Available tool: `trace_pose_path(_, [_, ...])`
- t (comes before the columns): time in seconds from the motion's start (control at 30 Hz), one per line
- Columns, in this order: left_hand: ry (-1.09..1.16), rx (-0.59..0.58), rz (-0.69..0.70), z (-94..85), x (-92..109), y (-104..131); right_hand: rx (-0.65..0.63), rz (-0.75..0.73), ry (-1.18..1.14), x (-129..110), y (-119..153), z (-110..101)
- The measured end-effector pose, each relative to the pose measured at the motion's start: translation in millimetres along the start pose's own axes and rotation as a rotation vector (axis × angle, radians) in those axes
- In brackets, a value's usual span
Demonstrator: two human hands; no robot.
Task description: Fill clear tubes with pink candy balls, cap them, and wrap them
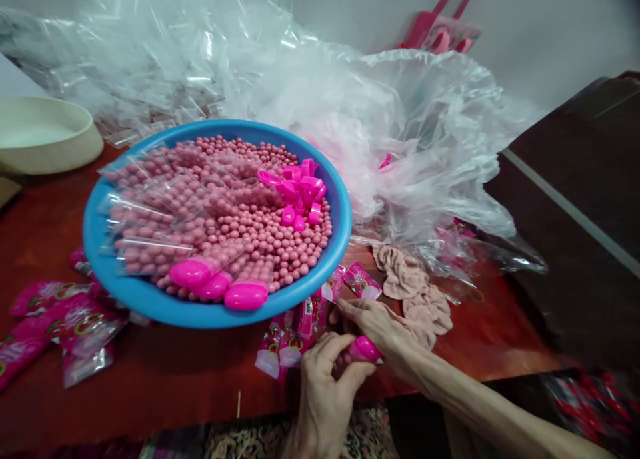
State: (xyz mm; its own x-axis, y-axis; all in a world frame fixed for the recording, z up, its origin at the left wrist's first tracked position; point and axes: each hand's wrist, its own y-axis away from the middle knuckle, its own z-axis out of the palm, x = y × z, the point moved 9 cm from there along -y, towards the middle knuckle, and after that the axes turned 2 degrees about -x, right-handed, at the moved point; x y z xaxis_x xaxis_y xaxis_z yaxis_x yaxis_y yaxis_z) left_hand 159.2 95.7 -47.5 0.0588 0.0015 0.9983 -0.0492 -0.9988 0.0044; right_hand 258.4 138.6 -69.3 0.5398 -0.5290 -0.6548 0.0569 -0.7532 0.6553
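Observation:
My left hand (327, 379) is closed around a small clear bag of pink balls with a bright pink plastic cap (364, 349) at its end. Just beyond it, my right hand (375, 322) reaches over several printed pink packets (293, 339), its fingers bent together; what lies between its fingertips is hidden. A beige crumpled cloth (415, 292) lies by the right wrist. The blue basin (345, 212) in front holds loose pink balls (270, 239), filled clear bags (155, 225), some with pink caps (247, 295), and a cluster of bright pink plastic pieces (303, 189).
Piles of clear plastic bags (200, 52) cover the back of the red table (190, 372). More pink packets (75, 319) lie left of the basin, below a cream bowl (50, 145). A dark box-like object (580, 212) stands at the right.

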Motion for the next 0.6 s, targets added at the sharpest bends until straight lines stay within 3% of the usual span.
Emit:
trace_pose_path(0.2, [0.131,-0.165,-0.238,15.5,7.0,3.9,-0.173,0.135,-0.419,21.2,9.4,16.0])
trace_pose_path(0.33, [0.237,-0.129,-0.375,17.8,10.7,11.9,-0.192,0.153,-0.551,22.6,17.4,18.4])
trace_pose_path(0.43, [0.239,-0.112,-0.377,16.6,13.1,18.0,-0.179,0.129,-0.585,21.1,23.8,20.2])
trace_pose_path(0.6, [0.220,-0.061,-0.344,10.8,-1.8,32.6,-0.087,-0.015,-0.561,15.8,26.7,22.0])
